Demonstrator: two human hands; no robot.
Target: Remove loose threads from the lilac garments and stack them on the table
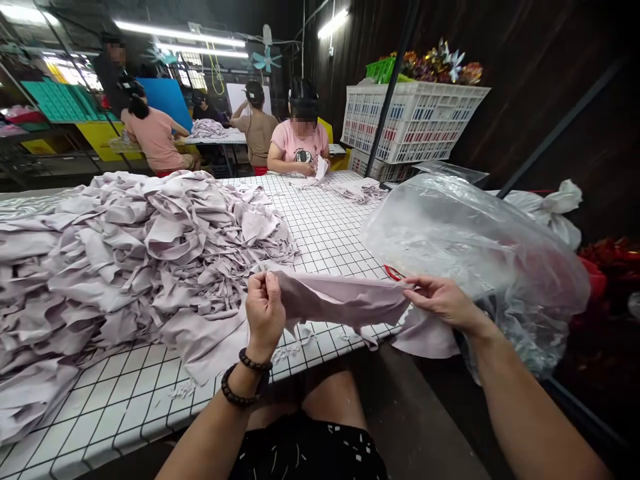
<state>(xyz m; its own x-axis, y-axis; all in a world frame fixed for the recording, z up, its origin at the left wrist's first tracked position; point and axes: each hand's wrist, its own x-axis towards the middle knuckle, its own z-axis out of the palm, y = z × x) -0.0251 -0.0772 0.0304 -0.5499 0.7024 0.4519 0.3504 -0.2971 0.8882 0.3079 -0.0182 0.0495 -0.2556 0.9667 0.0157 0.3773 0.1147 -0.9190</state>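
A piece of pale mauve fabric is stretched between my two hands above the table's front edge. My left hand is closed in a fist round its left end, thumb on top. At the other end my right hand pinches the fabric's corner between thumb and fingers. Just beyond the right fingertips lies a red-handled tool, partly hidden by the cloth. Left of my left hand rises a large heap of the same mauve fabric pieces. Another fabric piece hangs over the table edge below my right hand.
The table has a white cover with a black grid; small scraps lie along its front edge. A clear plastic bag bulges at the right. White crates stand behind it. Across the table a person handles fabric; more people sit farther back.
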